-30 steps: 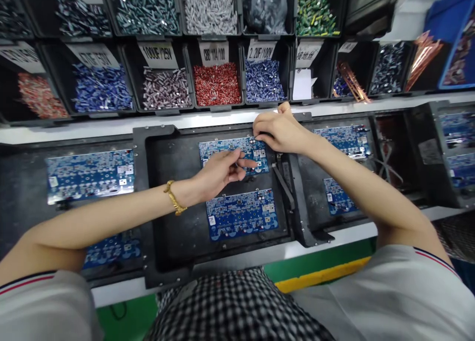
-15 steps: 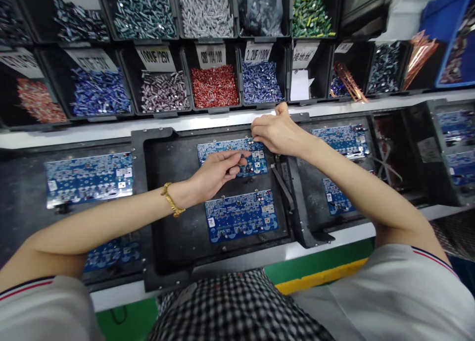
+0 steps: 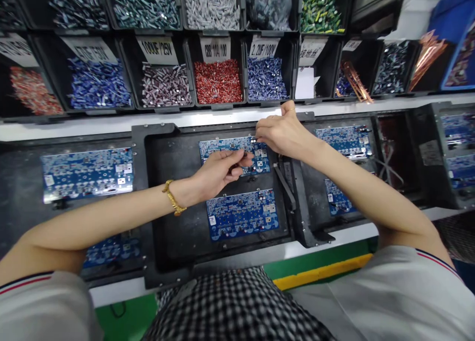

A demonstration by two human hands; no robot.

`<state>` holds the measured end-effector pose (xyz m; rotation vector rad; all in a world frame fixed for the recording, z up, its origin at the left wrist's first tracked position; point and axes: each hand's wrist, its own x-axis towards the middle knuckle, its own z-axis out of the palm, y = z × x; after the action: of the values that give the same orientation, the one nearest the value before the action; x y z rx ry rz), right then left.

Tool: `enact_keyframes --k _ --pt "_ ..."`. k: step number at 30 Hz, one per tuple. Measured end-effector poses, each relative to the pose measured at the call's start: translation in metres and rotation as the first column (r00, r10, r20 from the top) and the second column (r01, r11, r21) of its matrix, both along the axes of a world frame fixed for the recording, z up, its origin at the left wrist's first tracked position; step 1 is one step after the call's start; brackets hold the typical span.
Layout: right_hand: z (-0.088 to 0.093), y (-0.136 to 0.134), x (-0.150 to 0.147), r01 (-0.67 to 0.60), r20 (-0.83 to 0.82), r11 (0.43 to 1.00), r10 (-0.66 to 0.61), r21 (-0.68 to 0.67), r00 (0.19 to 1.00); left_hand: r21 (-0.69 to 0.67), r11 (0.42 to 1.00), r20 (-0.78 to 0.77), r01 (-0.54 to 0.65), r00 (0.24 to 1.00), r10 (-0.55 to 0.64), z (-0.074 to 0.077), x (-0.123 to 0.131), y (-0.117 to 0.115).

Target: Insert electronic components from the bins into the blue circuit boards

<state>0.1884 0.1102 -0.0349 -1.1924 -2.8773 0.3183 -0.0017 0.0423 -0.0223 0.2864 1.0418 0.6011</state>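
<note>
The upper blue circuit board (image 3: 230, 144) lies in a black tray (image 3: 174, 222), with a lower circuit board (image 3: 243, 215) in front of it. My left hand (image 3: 218, 175), with a gold bracelet on its wrist, is over the upper board's front part. Its thumb and fingers are pinched together, and something small and dark shows between them, too small to name. At the same board's back right corner is my right hand (image 3: 280, 134). Its fingers are bent together and point down beside small parts on the board; whatever they hold is hidden.
Behind the tray stand rows of black bins with small parts, including red capacitors (image 3: 218, 81) and blue capacitors (image 3: 267, 78). Neighbouring trays hold more boards, one on the left (image 3: 87, 175) and one on the right (image 3: 343, 142). A grey strap (image 3: 285, 187) lies by the tray's right wall.
The whole view has shifted slightly. Both hands keep nearly the same places over the upper board, and the left fingertips have moved a little.
</note>
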Motion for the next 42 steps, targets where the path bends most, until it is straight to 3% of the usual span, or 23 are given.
enact_keyframes --k 3,5,9,12,15,17,21,27,35,42 --pt "0.013 -0.018 -0.006 0.132 -0.145 0.986 -0.147 -0.104 0.979 -0.02 1.0 0.021 -0.019 1.0 0.02 0.001 0.002 -0.002" --pt "0.026 -0.036 -0.012 0.154 -0.23 0.97 -0.196 -0.189 0.953 -0.024 0.999 0.037 -0.032 0.999 0.033 0.005 0.005 -0.004" --pt "0.044 -0.073 -0.014 0.168 -0.265 0.974 -0.203 -0.15 0.943 0.011 1.0 0.08 -0.01 0.997 0.009 0.015 0.013 -0.017" --pt "0.042 -0.094 -0.002 0.126 -0.176 0.985 -0.145 -0.116 0.974 -0.057 0.996 0.058 0.064 0.996 -0.061 0.02 0.014 -0.04" --pt "0.026 -0.107 0.013 0.048 -0.088 0.984 -0.064 -0.172 0.994 -0.169 0.971 -0.019 0.168 0.985 -0.173 0.019 0.008 -0.066" --pt "0.016 -0.111 0.02 0.022 -0.074 0.981 -0.037 -0.194 0.997 -0.188 0.955 -0.045 0.228 0.97 -0.241 0.015 0.004 -0.08" --pt "0.007 -0.113 0.022 0.005 -0.092 0.983 -0.022 -0.184 0.996 -0.091 0.95 -0.055 0.3 0.951 -0.305 0.006 -0.002 -0.09" --pt "0.007 -0.112 0.022 -0.016 -0.084 0.988 0.003 -0.156 0.996 -0.111 0.97 -0.025 0.215 0.975 -0.219 0.007 0.0 -0.084" --pt "0.009 -0.115 0.02 -0.105 0.051 0.994 0.107 -0.04 0.993 -0.139 0.964 -0.03 0.228 0.972 -0.234 0.005 0.001 -0.079" --pt "0.01 -0.119 0.017 -0.108 0.123 0.994 0.108 -0.002 0.987 -0.139 0.965 -0.02 0.222 0.974 -0.227 0.002 0.005 -0.082"
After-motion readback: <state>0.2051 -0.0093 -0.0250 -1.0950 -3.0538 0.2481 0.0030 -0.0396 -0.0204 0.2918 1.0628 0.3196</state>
